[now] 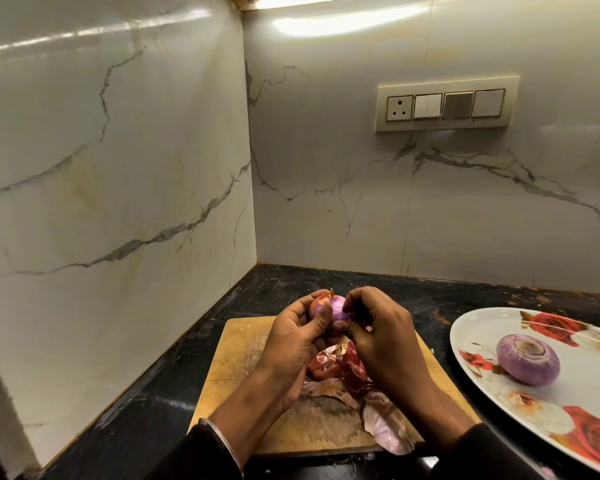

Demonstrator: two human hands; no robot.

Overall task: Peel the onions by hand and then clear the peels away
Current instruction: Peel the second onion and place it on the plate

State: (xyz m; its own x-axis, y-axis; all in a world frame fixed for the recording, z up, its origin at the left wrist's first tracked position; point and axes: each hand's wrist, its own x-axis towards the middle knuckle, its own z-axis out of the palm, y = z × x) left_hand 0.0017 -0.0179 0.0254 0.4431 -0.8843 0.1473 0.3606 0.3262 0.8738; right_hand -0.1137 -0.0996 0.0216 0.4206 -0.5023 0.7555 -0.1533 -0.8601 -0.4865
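**Peeling one onion over the board, one already on the plate**

We are standing at a black stone bench (326,285) that is running into a corner, with pale marble-patterned wall panels (118,150) rising on two sides and a strip of light glaring along the top. A cream switch plate (445,105) is sitting on the right-hand wall, carrying one socket and three switch modules. The bench surface is looking scuffed and speckled near the wall.

On the bench a wooden cutting board (236,355) is lying in front of us, its face scratched. To its right an oval white plate (482,393) with red rose prints is resting, partly cut off by the frame edge.

We are counting two onions. One peeled onion (528,359) is sitting on the plate, purple, with its cut end turned up. The second onion (333,306) is being held in the air above the far part of the board: our left hand (291,341) is cupping and gripping it with the thumb lying across its front, and our right hand (378,334) is pinching at its skin with curled fingers. A patch of dry orange skin is still clinging to its top.

A heap of loose peels (340,368), red and pale pink, is lying on the board beneath our hands; we cannot count the pieces exactly. One metal bangle (222,441) is circling the left wrist, and dark sleeves are covering both forearms.
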